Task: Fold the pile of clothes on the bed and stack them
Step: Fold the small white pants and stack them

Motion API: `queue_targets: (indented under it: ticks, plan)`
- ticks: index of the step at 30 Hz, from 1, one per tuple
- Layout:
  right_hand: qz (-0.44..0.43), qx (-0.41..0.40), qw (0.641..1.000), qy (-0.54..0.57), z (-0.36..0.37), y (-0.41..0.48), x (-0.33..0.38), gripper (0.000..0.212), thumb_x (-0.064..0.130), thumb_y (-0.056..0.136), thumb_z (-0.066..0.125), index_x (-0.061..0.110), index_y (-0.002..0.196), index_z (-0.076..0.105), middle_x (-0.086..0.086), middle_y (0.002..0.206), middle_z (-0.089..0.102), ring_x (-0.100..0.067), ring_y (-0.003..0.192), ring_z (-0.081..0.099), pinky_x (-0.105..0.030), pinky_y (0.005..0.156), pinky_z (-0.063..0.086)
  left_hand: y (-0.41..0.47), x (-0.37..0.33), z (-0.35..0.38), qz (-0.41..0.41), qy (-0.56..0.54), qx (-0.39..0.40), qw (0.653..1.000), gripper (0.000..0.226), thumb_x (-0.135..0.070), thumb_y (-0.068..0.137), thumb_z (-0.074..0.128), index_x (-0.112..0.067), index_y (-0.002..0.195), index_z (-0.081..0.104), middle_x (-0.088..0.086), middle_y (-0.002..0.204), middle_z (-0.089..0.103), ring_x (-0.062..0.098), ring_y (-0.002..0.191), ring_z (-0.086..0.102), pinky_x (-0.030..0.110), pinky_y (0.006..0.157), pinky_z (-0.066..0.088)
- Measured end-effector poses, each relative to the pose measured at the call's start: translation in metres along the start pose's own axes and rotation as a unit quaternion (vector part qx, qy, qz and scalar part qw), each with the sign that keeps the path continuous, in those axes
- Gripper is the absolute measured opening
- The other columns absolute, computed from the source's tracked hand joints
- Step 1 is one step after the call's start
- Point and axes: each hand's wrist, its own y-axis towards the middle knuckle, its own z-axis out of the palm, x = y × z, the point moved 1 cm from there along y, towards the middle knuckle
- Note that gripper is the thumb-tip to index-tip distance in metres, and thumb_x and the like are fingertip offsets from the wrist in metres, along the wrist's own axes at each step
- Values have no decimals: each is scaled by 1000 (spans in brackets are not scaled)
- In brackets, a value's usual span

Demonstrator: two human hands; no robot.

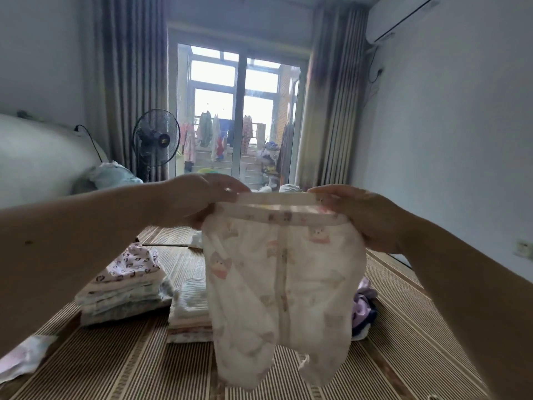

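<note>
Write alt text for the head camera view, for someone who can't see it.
A left hand and a right hand hold small white printed trousers up by the waistband over a striped bed mat. Behind them sit a tall stack of folded clothes and a lower stack, with unfolded purple garments to the right.

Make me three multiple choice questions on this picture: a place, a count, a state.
1. The black fan stands: A by the left curtain; B on the bed; C under the air conditioner.
2. Count of folded stacks on the mat: A one; B two; C four.
3. The printed pants are: A held up by the waistband; B folded on a stack; C lying flat.
Answers: A, it stands before the curtain; B, two stacks sit side by side; A, left hand and right hand pinch the waistband.
</note>
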Motion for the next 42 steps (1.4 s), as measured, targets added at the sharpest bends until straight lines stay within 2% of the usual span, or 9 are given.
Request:
queue_targets:
  ticks: [5,8,16,19,25,29,32,36,42]
  plan:
    - [-77,80,994,-3,1,-14,4,31,48,61,82,27,84,79,3,86,74,-14,74,71,-25,59,55,-11,-10,-3,-35,33,50,998,24,-10,86,55,-26,93,72,7,94,64,24,71,61,30,57,54]
    - [-138,80,975,-157,-1,-21,6,55,73,42,78,23,65,74,4,64,63,-12,61,59,-23,54,47,-18,-15,-7,-30,45,57,997,12,-21,76,63,-23,84,72,6,83,64,20,61,59,28,54,54]
    - [-85,137,958,-237,-3,-35,15,28,36,52,82,21,76,77,4,71,65,-11,69,63,-22,62,50,-30,-3,-17,-19,45,134,990,40,-50,62,83,-13,73,70,0,64,61,10,54,59,23,53,54]
    - [-98,75,967,-223,-3,-35,15,26,33,59,86,16,75,76,0,69,67,-12,64,63,-20,58,51,-35,1,-20,12,49,135,990,56,-57,47,88,-10,67,64,-1,59,58,9,51,57,19,49,50]
    - [-70,-52,995,-50,0,-11,0,12,22,76,73,14,76,63,-2,69,62,-16,64,62,-25,54,52,-23,7,-13,74,49,-34,995,19,-30,67,80,-21,64,64,-3,61,63,9,57,64,19,52,51]
    - [-68,-258,958,-102,15,17,-17,18,5,79,73,18,73,62,-1,66,60,-13,53,54,-24,47,46,-6,14,2,24,-21,-183,983,36,-12,67,80,-2,99,67,13,80,71,28,71,69,37,68,60]
    - [-77,-332,933,-116,39,31,-25,20,3,74,72,23,72,66,2,71,68,-17,65,65,-25,59,55,5,6,33,-47,-18,-242,969,21,-7,72,80,4,86,68,17,81,68,30,72,66,38,77,58]
    - [-85,-273,955,-78,72,33,-32,13,14,71,72,21,81,77,-4,77,75,-26,79,72,-48,79,57,18,-17,83,-45,-143,-215,965,15,-3,77,73,-5,66,62,11,64,59,20,51,58,25,49,53]
    - [-84,-106,991,19,61,11,-20,14,13,79,73,11,92,77,-17,87,73,-29,76,67,-41,74,56,7,-40,92,-32,-97,-114,988,50,-52,92,51,-5,100,67,5,79,65,18,69,60,27,65,43]
